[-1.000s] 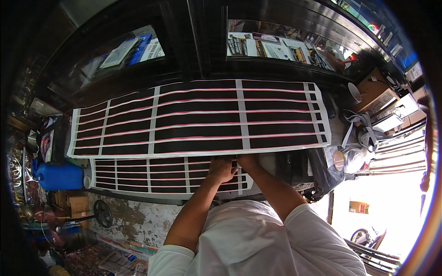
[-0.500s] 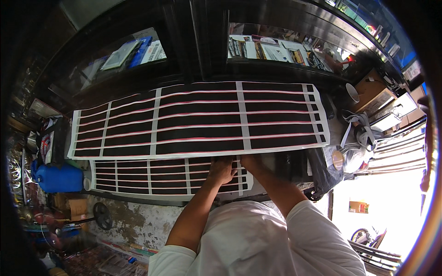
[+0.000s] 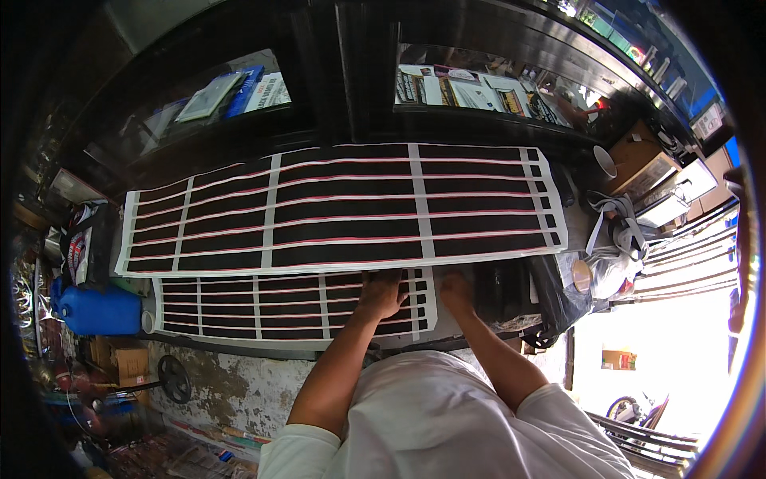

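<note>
My left hand (image 3: 382, 295) lies on the lower striped sheet (image 3: 287, 311), near its right end. The thumb is spread to the side, and the fingertips fade into shadow by the front edge of the upper stack. Just past the sheet's right edge, my right hand (image 3: 456, 294) is over the grey tabletop. Its fingers are dark and blurred, so their pose is unclear. Behind both hands sits a larger stack of striped sheets (image 3: 343, 215), black panels divided by white and red lines with pale cross bands. Its front edge overlaps the lower sheet's back part.
A dark cabinet with glass panes (image 3: 343, 80) stands behind the stack. At the left end are a blue jerrycan (image 3: 102, 310) and a white cup (image 3: 148, 321). Grey straps (image 3: 626, 227) and a black plastic bag (image 3: 562, 291) lie at the right. A stained wall (image 3: 239, 383) drops below the table's front.
My right hand has moved right, off the lower sheet's edge and away from the upper stack. My left hand has stayed nearly in place on the sheet.
</note>
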The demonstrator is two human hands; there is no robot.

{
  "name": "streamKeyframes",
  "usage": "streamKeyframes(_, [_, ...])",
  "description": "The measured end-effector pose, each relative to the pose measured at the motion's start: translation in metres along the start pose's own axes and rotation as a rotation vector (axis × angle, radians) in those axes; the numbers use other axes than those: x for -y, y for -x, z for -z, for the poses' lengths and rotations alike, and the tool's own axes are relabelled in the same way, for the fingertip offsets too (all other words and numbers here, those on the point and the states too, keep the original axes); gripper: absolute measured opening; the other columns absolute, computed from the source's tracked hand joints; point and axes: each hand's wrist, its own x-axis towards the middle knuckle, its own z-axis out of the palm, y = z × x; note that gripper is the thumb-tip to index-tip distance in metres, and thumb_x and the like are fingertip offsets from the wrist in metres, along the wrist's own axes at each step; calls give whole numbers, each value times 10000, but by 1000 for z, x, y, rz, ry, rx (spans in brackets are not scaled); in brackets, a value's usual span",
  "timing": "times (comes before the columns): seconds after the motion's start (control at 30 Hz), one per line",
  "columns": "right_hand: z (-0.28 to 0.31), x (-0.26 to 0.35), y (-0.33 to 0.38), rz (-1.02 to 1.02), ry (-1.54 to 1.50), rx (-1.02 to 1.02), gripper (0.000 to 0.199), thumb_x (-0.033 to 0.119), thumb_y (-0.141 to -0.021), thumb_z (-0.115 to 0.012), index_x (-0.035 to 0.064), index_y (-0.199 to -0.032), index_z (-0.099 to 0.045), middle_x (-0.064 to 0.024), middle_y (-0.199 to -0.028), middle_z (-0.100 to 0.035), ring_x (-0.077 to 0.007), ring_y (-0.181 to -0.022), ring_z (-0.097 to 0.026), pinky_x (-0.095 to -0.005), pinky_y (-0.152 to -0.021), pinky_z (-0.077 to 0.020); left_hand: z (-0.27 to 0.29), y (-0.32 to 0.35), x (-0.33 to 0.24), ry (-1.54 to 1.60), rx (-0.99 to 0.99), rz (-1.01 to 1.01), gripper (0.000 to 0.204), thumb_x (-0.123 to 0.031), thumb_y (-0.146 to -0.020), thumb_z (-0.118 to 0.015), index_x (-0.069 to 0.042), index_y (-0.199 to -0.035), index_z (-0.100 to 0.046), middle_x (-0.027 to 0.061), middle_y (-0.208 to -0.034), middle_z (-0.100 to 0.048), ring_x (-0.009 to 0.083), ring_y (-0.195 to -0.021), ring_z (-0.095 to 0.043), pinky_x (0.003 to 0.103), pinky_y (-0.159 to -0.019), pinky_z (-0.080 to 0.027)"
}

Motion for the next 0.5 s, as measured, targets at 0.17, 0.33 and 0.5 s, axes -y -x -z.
streamKeyframes(0.17, [3, 26, 29, -109, -37, 254, 298, 236, -888, -812, 51, -1117, -761, -179, -1090, -772, -324, -991, -748, -401, -912, -591, -2, 30, 9, -42, -98, -61, 798, -323, -1011, -707, -39, -1651, -325, 215, -1673, -387, 404, -1555, -384, 721, -1238, -268])
streamKeyframes(0.33, [-25, 12, 37, -272, -335, 127, 336, 253, -895, -818, 42, -1148, -750, -166, -1029, -779, -316, -964, -753, -389, -892, -586, -11, 92, 12, -49, -206, -101, 766, -356, -1068, -621, -18, -1671, -290, 211, -1748, -278, 380, -1631, -262, 730, -1254, -232])
streamKeyframes(0.5, [-21, 36, 49, -211, -73, 154, 391, 344, -893, -796, 50, -1150, -774, -212, -1075, -791, -379, -1060, -756, -446, -941, -588, -23, 128, 14, -46, -135, -62, 762, -379, -1071, -622, -46, -1680, -307, 179, -1761, -279, 388, -1632, -260, 702, -1269, -227])
